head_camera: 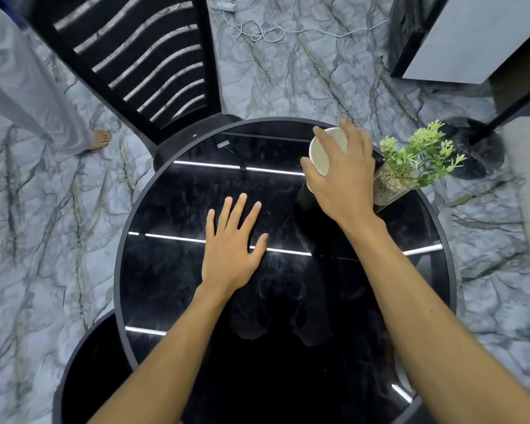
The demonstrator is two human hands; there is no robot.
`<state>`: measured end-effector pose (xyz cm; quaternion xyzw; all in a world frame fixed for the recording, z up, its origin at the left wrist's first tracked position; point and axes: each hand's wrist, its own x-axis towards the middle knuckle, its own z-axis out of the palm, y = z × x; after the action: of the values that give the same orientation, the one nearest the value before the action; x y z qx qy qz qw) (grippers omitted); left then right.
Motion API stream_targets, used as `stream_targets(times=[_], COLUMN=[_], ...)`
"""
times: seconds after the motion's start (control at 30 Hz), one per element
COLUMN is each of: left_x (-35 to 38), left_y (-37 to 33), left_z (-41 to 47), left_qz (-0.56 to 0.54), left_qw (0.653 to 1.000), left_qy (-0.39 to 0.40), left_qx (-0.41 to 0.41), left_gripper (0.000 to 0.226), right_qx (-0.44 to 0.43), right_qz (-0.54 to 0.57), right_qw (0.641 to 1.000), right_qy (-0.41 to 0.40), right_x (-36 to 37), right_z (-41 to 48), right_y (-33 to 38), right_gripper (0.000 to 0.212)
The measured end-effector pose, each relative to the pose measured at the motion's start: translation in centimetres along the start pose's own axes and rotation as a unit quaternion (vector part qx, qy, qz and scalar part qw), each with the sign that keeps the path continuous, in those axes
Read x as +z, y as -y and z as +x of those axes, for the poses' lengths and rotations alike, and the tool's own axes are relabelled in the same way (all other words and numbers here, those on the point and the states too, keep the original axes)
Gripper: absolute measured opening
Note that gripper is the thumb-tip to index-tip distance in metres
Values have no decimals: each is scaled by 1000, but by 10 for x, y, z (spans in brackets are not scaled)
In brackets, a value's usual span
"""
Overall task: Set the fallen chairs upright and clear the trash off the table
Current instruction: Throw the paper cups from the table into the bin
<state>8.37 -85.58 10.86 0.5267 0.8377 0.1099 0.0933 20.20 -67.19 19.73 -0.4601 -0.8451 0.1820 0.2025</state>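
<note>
A white paper cup (323,149) is tilted with its mouth toward me at the far right of the round black glass table (172,270). My right hand (344,179) is wrapped over it from above, fingers around its rim and side. My left hand (231,243) lies flat on the tabletop near the middle, fingers spread, holding nothing. A black slatted chair (141,56) stands upright at the table's far side. A second black seat (89,371) shows at the near left, partly under the table edge.
A small green plant in a clear pot (410,166) sits on the table's right edge, just beside the cup. Another person's robe and bare foot (100,139) are at the left. A white cable (257,30) lies on the marble floor. Dark furniture (471,41) stands at top right.
</note>
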Motion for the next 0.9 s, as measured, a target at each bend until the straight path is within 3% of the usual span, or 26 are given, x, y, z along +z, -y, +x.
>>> stream_targets(times=[0.27,0.47,0.9], left_x=[-12,-41,-101], left_y=[4,32,172], left_z=[-11,-79,-279], left_qz=[-40,-73,-127], left_qw=[998,996,959], left_qy=[37,37,-38], left_qx=[-3,-41,-252], left_gripper=[60,60,54], right_qx=[-15,-32,-188], right_qz=[13,36,81], right_qw=[999,997,961], right_qy=[29,66,187], right_x=[-16,-15,49], right_z=[-54,-101,-216], right_y=[23,68,246], right_gripper=[53,53,52])
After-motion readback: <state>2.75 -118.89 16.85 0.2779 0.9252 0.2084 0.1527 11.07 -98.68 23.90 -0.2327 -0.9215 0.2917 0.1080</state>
